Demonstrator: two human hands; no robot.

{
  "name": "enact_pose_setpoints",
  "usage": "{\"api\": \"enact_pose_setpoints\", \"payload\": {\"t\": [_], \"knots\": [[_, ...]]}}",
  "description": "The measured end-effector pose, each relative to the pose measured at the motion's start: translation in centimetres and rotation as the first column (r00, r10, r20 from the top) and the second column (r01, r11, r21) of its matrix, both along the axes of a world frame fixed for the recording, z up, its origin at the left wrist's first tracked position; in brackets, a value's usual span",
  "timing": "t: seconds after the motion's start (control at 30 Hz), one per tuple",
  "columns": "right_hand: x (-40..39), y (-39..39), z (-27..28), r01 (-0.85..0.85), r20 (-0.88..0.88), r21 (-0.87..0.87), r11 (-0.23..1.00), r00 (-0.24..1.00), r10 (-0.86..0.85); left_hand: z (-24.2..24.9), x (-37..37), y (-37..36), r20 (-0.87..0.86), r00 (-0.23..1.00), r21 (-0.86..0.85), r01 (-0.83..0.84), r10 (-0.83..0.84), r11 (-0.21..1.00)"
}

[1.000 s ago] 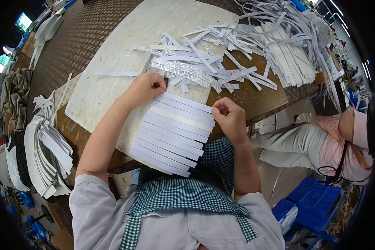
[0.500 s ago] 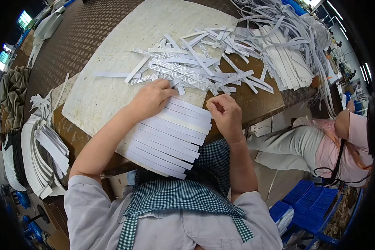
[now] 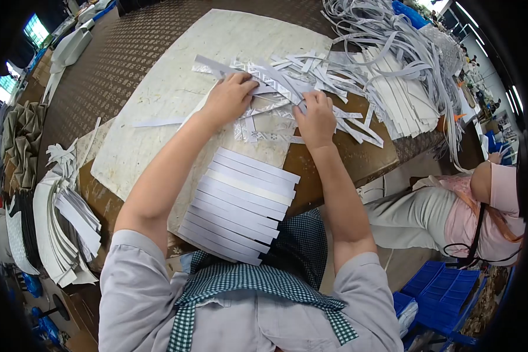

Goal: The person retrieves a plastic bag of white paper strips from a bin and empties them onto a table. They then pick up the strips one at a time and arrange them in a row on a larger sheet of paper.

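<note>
Strips partly hidden under left fingers; co-worker cut off.

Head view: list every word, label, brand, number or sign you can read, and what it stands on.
No readable text.
Loose white strips with silvery geometric patterning: no legible lettering.
Flat row of plain white strips: no visible markings.
Brown patterned table covering: repeated motifs too small to identify as lettering.

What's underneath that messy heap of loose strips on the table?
Under the loose strips, a pale sheet shows at the left and through gaps; toward the right, brown tabletop shows. Whatever the overlapping strips, left hand and right hand cover cannot be seen.
</note>
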State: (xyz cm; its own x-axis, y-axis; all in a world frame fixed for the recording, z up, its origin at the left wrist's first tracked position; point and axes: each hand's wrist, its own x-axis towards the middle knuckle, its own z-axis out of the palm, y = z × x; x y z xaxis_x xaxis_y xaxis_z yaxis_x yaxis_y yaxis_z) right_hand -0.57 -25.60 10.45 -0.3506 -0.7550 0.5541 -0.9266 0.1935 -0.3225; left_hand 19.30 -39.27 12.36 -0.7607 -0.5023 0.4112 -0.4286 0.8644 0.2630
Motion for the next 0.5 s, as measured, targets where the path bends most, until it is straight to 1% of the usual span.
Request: {"api": "enact_pose_setpoints", "payload": {"t": [0.07, 0.1, 0.13, 0.2, 0.23, 0.33, 0.43, 0.5], "knots": [[0.7, 0.9, 0.8, -0.093, -0.015, -0.134, 0.987, 0.996, 0.092, 1.4, 0.8, 1.2, -0.072, 0.997, 0.039, 0.028, -0.026, 0.999], [1.2, 1.6, 1.2, -0.141, -0.027, -0.197, 0.970, 0.990, 0.138, 0.9, 1.6, 1.5, -0.146, 0.987, 0.000, 0.062, -0.061, 0.998], [1.9, 2.7, 1.7, -0.203, 0.020, -0.171, 0.964, 0.978, 0.210, 0.9, 2.5, 2.1, -0.111, 0.988, 0.035, 0.111, -0.107, 0.993], [2.6, 4.3, 0.7, -0.350, 0.221, -0.051, 0.936, 0.909, 0.352, 1.1, 4.3, 3.6, -0.050, 0.979, 0.114, 0.204, -0.199, 0.972], [3.1, 5.1, 0.8, -0.371, 0.216, -0.013, 0.929, 0.906, 0.365, 0.9, 4.7, 4.1, 0.006, 0.972, 0.072, 0.236, -0.237, 0.969], [3.6, 5.5, -0.1, -0.350, 0.131, -0.087, 0.933, 0.924, 0.359, 0.9, 5.0, 5.1, 0.052, 0.961, -0.100, 0.277, -0.273, 0.956], [3.3, 5.5, -0.7, -0.323, 0.090, -0.091, 0.942, 0.940, 0.330, 0.0, 4.5, 3.3, 0.117, 0.949, -0.226, 0.311, -0.291, 0.923], [3.5, 5.6, -0.8, -0.316, 0.089, -0.109, 0.943, 0.941, 0.326, -0.3, 3.6, 2.0, 0.125, 0.955, -0.237, 0.292, -0.269, 0.927]]}}
